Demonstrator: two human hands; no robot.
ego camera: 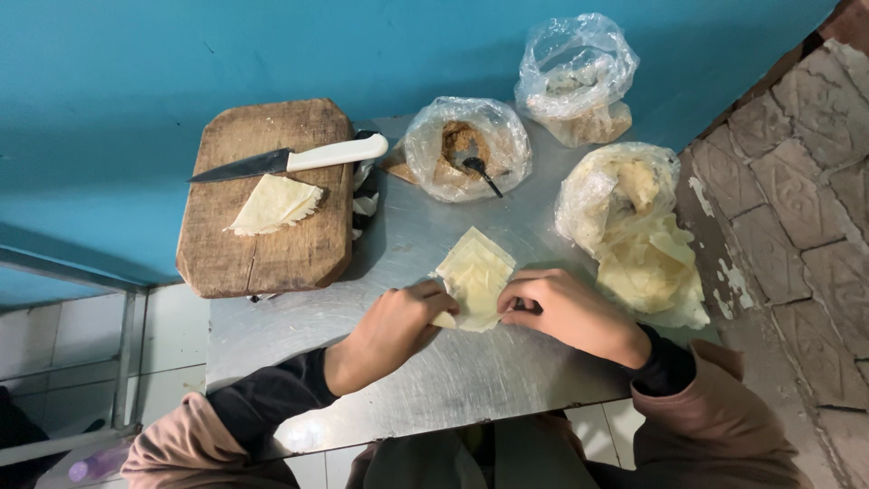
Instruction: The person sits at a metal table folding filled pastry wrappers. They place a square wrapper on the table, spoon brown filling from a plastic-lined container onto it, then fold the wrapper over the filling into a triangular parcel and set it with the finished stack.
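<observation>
A pale yellow square pastry sheet [474, 272] lies flat on the steel table [398, 244]. My left hand [394, 328] pinches its lower left edge with curled fingers. My right hand [561, 312] presses and grips the lower right edge. Both hands rest on the table at the near side, wrists in dark cuffs and tan sleeves.
A wooden cutting board [272, 244] at left carries a white-handled knife [294, 160] and a folded pastry piece [274, 204]. Behind sit a bag of brown filling with a spoon [466, 149], another plastic bag [577, 77], and a bag of pastry sheets [634, 235]. Blue wall behind, brick wall right.
</observation>
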